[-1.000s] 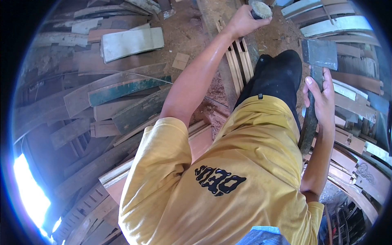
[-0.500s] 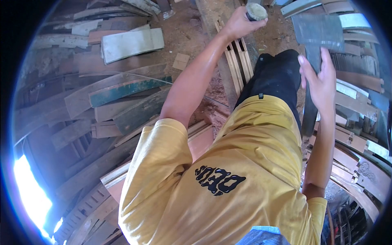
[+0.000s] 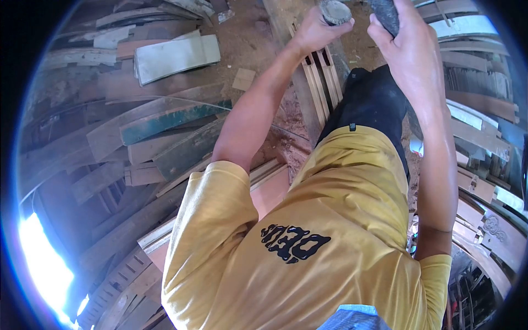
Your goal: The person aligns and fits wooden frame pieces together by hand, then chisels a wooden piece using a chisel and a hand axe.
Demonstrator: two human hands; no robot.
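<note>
My left hand (image 3: 316,34) is closed around a chisel handle (image 3: 335,11). Its round, pale, worn end faces me above a dark band; the lower part is hidden. Up at the right, my right hand (image 3: 411,52) grips a dark grey, thick bar-like tool (image 3: 384,15), cut off by the top edge of the view. Under the left wrist lie narrow wooden strips (image 3: 319,93) with dark slots in them, along a wide plank (image 3: 283,14). My leg, in dark trousers (image 3: 374,99), is right beside the strips.
Stacked boards and offcuts fill the left side, among them a pale panel (image 3: 176,55) and a green-painted board (image 3: 170,121). More curved planks (image 3: 484,104) are piled on the right. A small square wood piece (image 3: 243,79) lies on the dusty floor (image 3: 247,33).
My right hand has moved up and left, bringing the dark tool near the chisel. The long dark shape behind that hand no longer shows there. My left hand has shifted slightly up and left.
</note>
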